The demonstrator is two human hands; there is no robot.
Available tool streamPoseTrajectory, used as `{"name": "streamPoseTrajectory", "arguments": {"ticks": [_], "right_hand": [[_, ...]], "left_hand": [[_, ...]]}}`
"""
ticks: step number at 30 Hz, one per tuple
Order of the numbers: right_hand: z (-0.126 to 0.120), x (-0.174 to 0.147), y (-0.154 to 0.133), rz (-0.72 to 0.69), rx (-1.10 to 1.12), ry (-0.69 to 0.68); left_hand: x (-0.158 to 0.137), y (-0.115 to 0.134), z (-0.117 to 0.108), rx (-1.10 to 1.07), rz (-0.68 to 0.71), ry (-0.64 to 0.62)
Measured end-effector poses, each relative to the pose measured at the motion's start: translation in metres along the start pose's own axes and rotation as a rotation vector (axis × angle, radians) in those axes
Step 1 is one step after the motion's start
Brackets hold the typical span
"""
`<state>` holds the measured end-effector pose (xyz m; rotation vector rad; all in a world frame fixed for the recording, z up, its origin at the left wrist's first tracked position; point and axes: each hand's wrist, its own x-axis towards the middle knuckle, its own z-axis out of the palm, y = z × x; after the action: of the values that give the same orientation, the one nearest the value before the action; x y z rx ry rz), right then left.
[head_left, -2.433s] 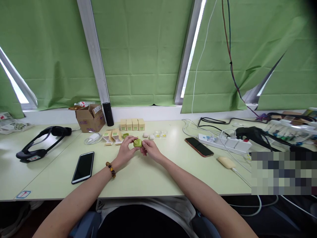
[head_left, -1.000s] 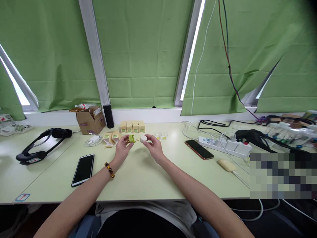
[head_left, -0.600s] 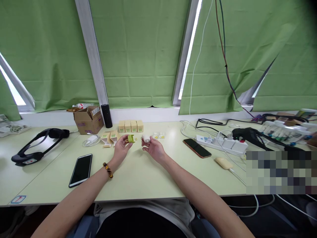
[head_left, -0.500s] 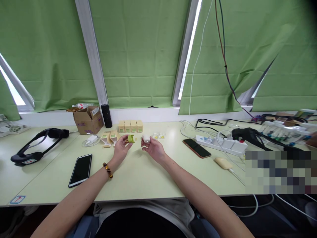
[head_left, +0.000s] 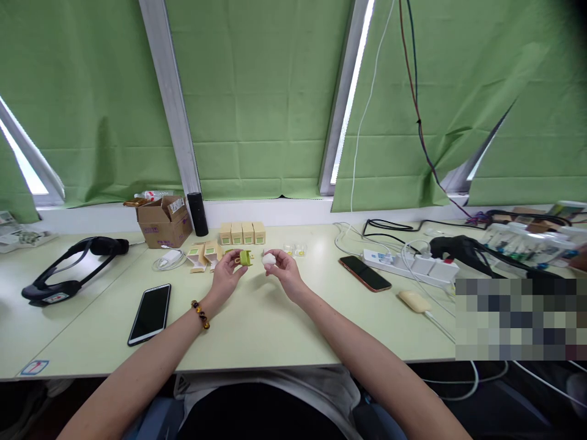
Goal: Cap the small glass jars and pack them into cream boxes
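My left hand pinches a small yellow-green earbud case cover, which has a ring-like part near my fingers. In my right hand is a small white rounded earbud case, gripped between fingertips and thumb. The two pieces face each other a short gap apart, above the table. Behind my left hand stand open cardboard packets. Just beyond my right hand lie small clear plastic pieces with yellow spots; the fingers partly hide them.
A row of small tan boxes stands at the back, near a black cylinder and a cardboard carton. Phones lie left and right. A power strip with cables and a black headset flank the table.
My right hand has turned, with its fingers now over the top of the white case. The green cover has shifted slightly right and turned with my left hand.
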<state>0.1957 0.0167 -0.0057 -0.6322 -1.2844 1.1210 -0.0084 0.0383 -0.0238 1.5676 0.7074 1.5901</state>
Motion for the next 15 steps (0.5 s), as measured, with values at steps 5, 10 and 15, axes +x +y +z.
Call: {"name": "streamPoseTrajectory", "arguments": {"ticks": [5, 10, 15], "right_hand": [[0.0040, 0.0005, 0.0025, -0.027, -0.127, 0.005], [0.0058, 0.0022, 0.0042, -0.056, -0.249, 0.057], [0.0056, 0.0023, 0.0055, -0.043, -0.329, 0.029]], "left_hand": [[-0.0015, 0.0040, 0.0017, 0.038, 0.022, -0.034], [-0.0016, 0.0044, 0.0020, 0.048, 0.025, -0.046], [-0.0029, 0.0059, 0.0026, 0.050, 0.025, -0.068]]}}
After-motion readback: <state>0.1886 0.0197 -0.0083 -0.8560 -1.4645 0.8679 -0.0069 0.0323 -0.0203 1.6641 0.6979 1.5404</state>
